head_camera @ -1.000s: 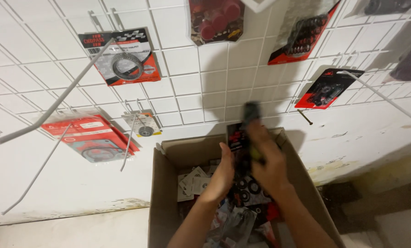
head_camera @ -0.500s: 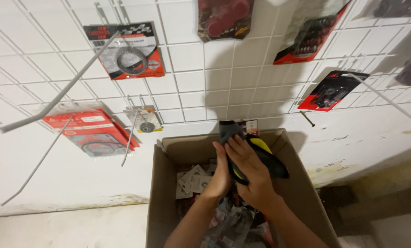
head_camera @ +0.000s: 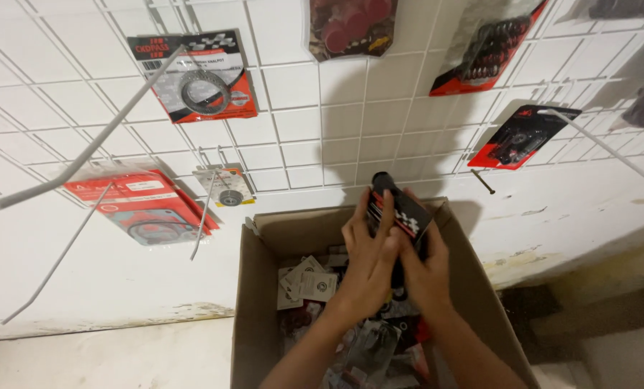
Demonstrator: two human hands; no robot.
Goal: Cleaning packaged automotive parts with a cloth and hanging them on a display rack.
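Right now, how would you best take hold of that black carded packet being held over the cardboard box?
Probably by the long side edges of the black carded packet, coming from below. It is flat, stands tilted above the cardboard box, and the left hand and right hand already hold its lower part, leaving the top end free.

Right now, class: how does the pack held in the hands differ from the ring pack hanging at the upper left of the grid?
The held pack is gripped by both hands over the box; the ring pack hangs on the grid. The held pack is mostly black and tilted; the ring pack shows a grey ring on a red and black card. Both are carded packs.
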